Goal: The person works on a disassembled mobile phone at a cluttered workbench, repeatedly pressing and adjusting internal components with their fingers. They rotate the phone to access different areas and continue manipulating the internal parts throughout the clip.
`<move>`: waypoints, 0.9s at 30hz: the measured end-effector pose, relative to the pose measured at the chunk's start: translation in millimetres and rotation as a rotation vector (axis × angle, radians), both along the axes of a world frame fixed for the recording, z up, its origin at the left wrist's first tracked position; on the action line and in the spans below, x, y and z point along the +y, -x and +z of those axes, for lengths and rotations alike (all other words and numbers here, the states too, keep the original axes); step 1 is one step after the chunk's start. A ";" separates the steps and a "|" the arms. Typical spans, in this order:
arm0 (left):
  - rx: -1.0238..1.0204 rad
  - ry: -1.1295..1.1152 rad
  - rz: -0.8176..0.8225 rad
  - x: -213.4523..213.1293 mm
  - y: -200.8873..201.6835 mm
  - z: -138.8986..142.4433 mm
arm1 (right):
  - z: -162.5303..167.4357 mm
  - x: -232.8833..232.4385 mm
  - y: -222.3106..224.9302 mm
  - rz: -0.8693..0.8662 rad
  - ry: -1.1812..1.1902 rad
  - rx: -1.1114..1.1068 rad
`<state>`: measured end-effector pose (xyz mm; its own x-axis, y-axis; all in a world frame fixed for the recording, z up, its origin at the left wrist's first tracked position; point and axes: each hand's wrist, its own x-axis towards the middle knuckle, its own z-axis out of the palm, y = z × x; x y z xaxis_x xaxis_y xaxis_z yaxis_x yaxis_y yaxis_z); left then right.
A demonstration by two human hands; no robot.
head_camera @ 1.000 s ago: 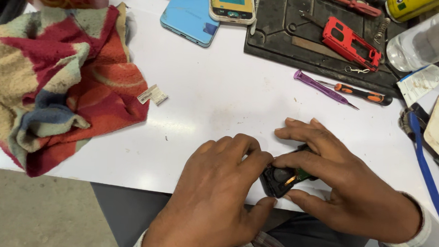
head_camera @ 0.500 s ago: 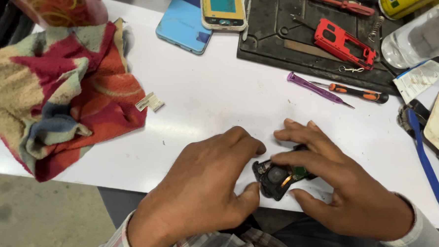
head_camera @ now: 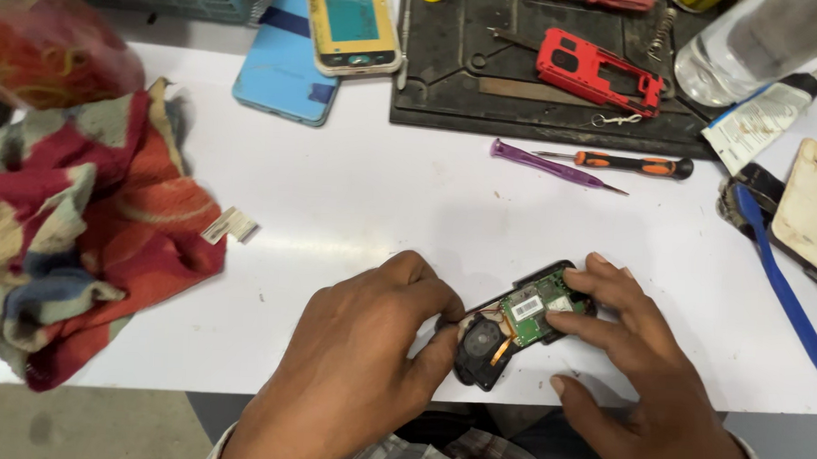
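A small opened phone [head_camera: 516, 319] lies on the white table [head_camera: 382, 210] near its front edge, showing a green circuit board and a round black speaker. My left hand [head_camera: 366, 365] grips its lower left end, thumb against the speaker. My right hand [head_camera: 636, 377] holds its upper right end, with fingers laid across the board.
A purple pry tool [head_camera: 549, 165] and an orange-handled screwdriver [head_camera: 632, 163] lie behind the phone. A black mat [head_camera: 451, 94] carries a red phone frame [head_camera: 597, 67]. Two phones [head_camera: 311, 42] lie at the back, a patterned cloth [head_camera: 69, 233] at left, a blue tool [head_camera: 787, 292] at right.
My hands have spread apart, uncovering the circuit board and speaker. The view has shifted down and closer.
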<state>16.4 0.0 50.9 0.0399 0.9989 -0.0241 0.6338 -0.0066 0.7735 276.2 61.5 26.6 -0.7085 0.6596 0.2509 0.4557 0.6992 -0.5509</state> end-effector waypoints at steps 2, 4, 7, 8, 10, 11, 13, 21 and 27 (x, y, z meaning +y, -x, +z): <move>0.000 0.033 -0.003 1.0 -3.1 -0.4 | -1.1 0.1 -1.4 -0.064 0.085 0.043; -0.008 0.080 0.011 2.9 -5.6 -0.3 | -0.8 1.5 -2.0 -0.097 0.124 0.075; 0.009 0.174 0.035 5.5 -8.7 0.2 | 0.2 2.4 -1.6 -0.091 0.121 0.091; 0.006 0.173 0.035 5.9 -9.2 0.8 | 0.6 2.2 -1.6 -0.092 0.118 0.085; 0.000 0.170 0.036 6.5 -10.5 1.9 | 1.2 1.7 -1.8 -0.083 0.117 0.083; 0.003 0.194 0.037 7.7 -11.3 2.2 | 1.3 1.9 -1.9 -0.075 0.116 0.087; 0.009 0.242 0.043 9.3 -12.9 3.2 | 1.4 1.9 -2.2 -0.064 0.124 0.095; -0.022 0.314 0.088 13.0 -20.4 7.5 | 1.1 3.8 -2.3 -0.044 0.092 0.116; -0.049 0.050 0.068 9.9 -23.8 9.8 | 2.4 3.6 -0.1 -0.030 0.042 0.110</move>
<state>40.1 9.9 60.7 -0.0256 0.9970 -0.0732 0.5933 0.0741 0.8016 276.3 65.1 29.0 -0.6583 0.6915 0.2973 0.4112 0.6612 -0.6275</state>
